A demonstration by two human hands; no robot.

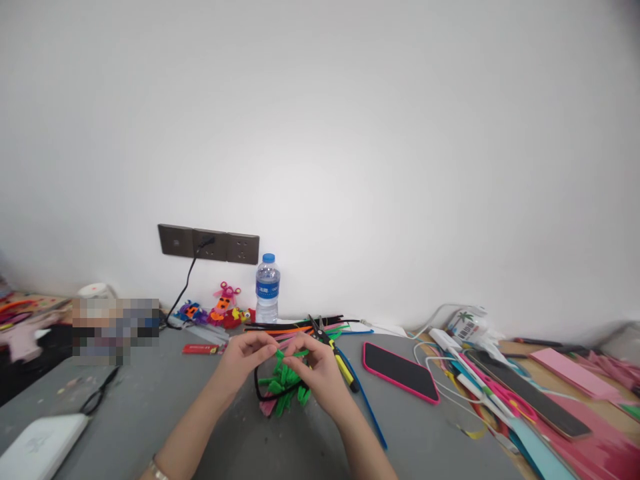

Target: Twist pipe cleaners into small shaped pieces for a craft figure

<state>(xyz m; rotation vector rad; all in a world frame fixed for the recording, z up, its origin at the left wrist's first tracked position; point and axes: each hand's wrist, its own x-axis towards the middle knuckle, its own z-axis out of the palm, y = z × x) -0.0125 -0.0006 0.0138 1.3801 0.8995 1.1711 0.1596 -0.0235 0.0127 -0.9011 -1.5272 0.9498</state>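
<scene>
My left hand [249,357] and my right hand [314,365] meet over the grey table, thumbs and fingertips pinched on a short green pipe cleaner [280,355]. Just below the fingers lies a bunch of bent green pipe cleaners [284,381], with a black pipe cleaner [258,387] curving around it and a pink piece [267,406] at its lower edge. Yellow-and-black pliers [346,369] rest beside my right hand, near a long blue pipe cleaner [373,413]. Behind the hands is a pile of black, orange and pink pipe cleaners [290,328].
A water bottle [268,290] stands against the wall, near small fuzzy figures [223,305]. To the right lies a pink-edged phone [400,372], then white cables and craft supplies [500,393]. A white box-like device [43,445] sits at the lower left.
</scene>
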